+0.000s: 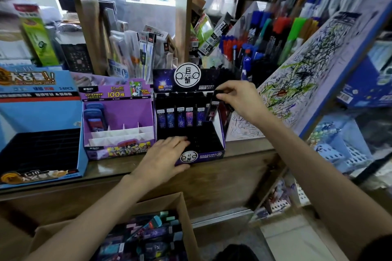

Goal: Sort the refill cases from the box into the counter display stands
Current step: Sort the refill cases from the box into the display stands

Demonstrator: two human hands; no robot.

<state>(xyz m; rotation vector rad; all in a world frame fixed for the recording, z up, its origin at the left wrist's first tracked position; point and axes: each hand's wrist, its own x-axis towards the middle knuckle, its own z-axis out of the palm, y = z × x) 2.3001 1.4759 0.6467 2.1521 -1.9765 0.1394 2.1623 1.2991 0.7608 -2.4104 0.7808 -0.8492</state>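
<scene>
- Our right hand (239, 99) pinches the top of a dark refill case (212, 110), which tilts at the right end of the stand's (209, 154) back row; its label is blurred.
- Our left hand (167, 154) lies flat, fingers straight, over the stand's front edge.
- The box (182, 207) of cases below is cut off.

The counter (233, 167) is glossy varnished wood, the box (183, 207) matt brown cardboard, the display stand (212, 153) printed card, each refill case (180, 116) smooth plastic.
</scene>
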